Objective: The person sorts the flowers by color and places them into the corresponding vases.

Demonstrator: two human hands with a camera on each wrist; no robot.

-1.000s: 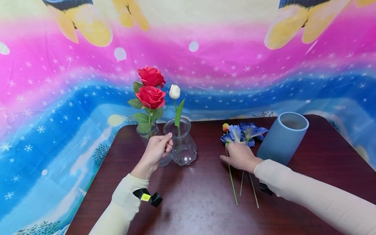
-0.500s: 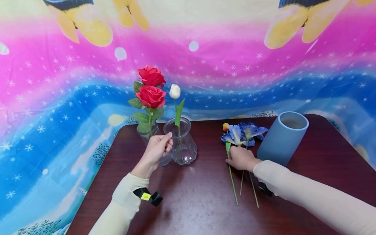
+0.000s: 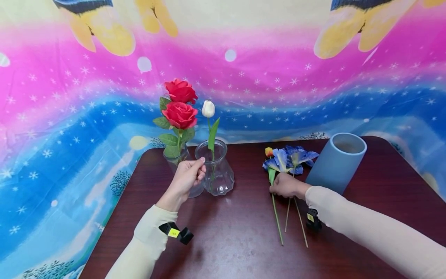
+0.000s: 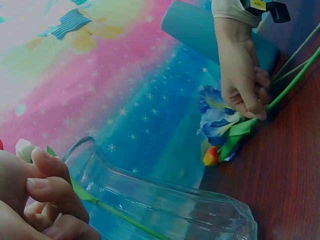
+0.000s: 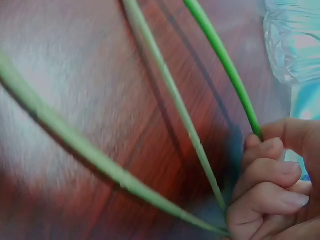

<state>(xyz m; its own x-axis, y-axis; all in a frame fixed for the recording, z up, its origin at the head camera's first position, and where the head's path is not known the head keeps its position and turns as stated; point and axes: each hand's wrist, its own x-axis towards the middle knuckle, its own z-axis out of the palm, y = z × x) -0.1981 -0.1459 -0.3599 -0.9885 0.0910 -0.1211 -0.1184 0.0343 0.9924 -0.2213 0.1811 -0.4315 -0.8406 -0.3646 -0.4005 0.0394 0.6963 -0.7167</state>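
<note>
My right hand (image 3: 283, 185) pinches the green stem (image 5: 227, 65) of a red-and-yellow tulip (image 3: 268, 152) between thumb and index finger. Two blue flowers (image 3: 292, 157) lie beside it, their paler stems (image 5: 172, 92) passing under the hand. My left hand (image 3: 186, 174) has its fingers curled in at the left of a clear glass vase (image 3: 219, 180), thumb tip overlapping the rim in the head view. No object shows within those fingers. In that vase stands a white tulip (image 3: 208, 109); its leaf (image 3: 213, 135) rises above the rim.
Two red roses (image 3: 180, 115) stand in another glass vase (image 3: 170, 155), partly hidden behind my left hand. A blue-grey vase (image 3: 336, 162) is on the right, close behind my right forearm. The dark wooden table (image 3: 223, 240) ends at a printed cloth backdrop (image 3: 244, 77).
My right hand has drawn back from the blossoms, down along the stems, and now pinches the tulip stem. The left hand, vases and flowers look the same.
</note>
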